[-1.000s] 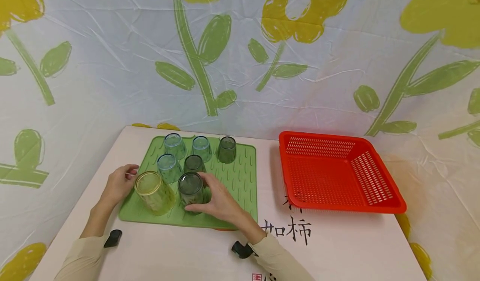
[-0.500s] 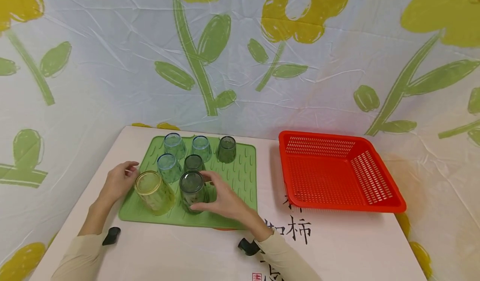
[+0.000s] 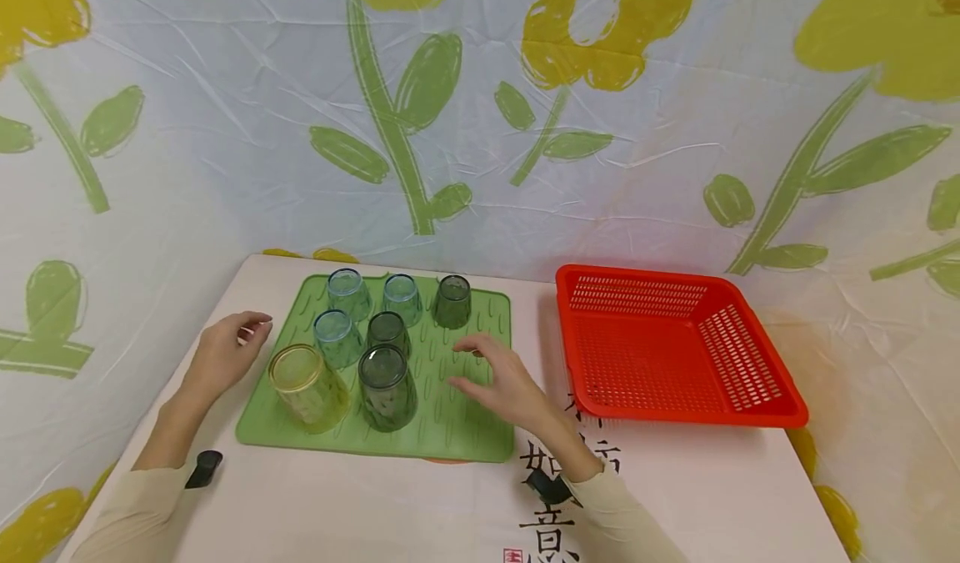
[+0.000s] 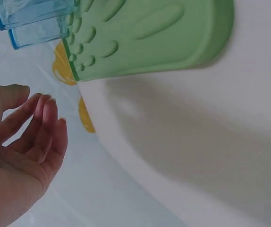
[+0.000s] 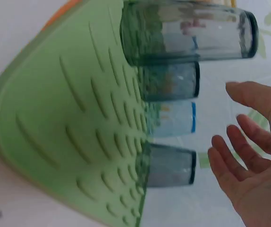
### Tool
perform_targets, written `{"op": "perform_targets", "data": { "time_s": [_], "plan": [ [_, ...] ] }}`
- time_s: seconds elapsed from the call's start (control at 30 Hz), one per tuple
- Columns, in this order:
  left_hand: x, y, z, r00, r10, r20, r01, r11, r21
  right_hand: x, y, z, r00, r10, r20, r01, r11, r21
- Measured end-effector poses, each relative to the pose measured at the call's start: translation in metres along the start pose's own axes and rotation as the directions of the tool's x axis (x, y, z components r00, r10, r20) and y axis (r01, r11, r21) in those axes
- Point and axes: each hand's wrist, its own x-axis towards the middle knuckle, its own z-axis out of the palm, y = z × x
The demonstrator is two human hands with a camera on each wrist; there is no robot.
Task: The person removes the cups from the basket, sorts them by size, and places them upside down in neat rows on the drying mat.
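Observation:
Several drinking glasses stand upside down on a green drying mat (image 3: 468, 413). At the front are a large yellow glass (image 3: 311, 392) and a tall grey glass (image 3: 388, 392). Behind them stand a small grey glass (image 3: 388, 331), a blue glass (image 3: 337, 339), two more blue ones and a grey glass (image 3: 452, 303) at the back. My right hand (image 3: 510, 384) hovers over the mat's right part, thumb and fingers apart, holding nothing. Off the mat's left edge, my left hand (image 3: 225, 354) is loosely curled with nothing in it; the left wrist view shows its bare palm (image 4: 22, 175).
A red plastic basket (image 3: 566, 338) stands on the right of the white table (image 3: 337, 505). Behind the table hangs a flower-printed cloth (image 3: 285, 188). Black brush characters (image 3: 547, 521) mark the table cover at the front right.
My right hand has let go of the tall grey glass and moved right, away from it. The left hand has drawn back slightly to the left, off the yellow glass's side.

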Motion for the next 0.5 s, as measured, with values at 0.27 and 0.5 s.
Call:
{"op": "perform_targets", "data": {
  "time_s": [0.27,0.5],
  "plan": [
    [0.015,0.006,-0.009,0.993,0.093,-0.078,-0.088,0.994,0.066,-0.012,0.017,-0.053,0.985,-0.054,-0.164,0.031,0.99,-0.14],
    [0.022,0.003,-0.019,0.968,0.19,-0.165,-0.168,0.976,0.137,-0.035,0.04,-0.105,0.969,-0.042,-0.245,-0.029,0.959,-0.281]
  ]
}}
